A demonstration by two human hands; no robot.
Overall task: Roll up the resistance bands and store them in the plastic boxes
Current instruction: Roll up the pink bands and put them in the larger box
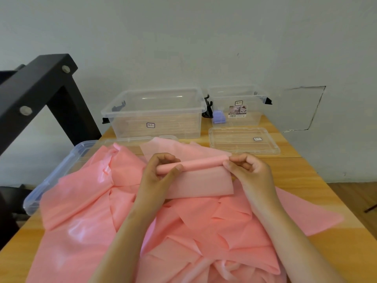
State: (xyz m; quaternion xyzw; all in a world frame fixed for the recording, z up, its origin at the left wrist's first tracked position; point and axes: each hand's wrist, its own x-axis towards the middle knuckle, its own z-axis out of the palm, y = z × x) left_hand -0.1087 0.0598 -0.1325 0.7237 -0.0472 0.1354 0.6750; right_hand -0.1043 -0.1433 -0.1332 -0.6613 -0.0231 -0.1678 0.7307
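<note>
Pink bands, clear boxes

One wooden table bears two clear plastic boxes: the large box and, just right of it, the smaller box. There are two lids: one lid in front of the large box to the right, and a second lid in front to the left, partly under pink sheet. The pink bands in the heap in front of the large box overlap too much to count. Two hands, the left hand and the right hand, pinch one part-rolled band. Left of the large box, one black frame shows two bolts.
</note>
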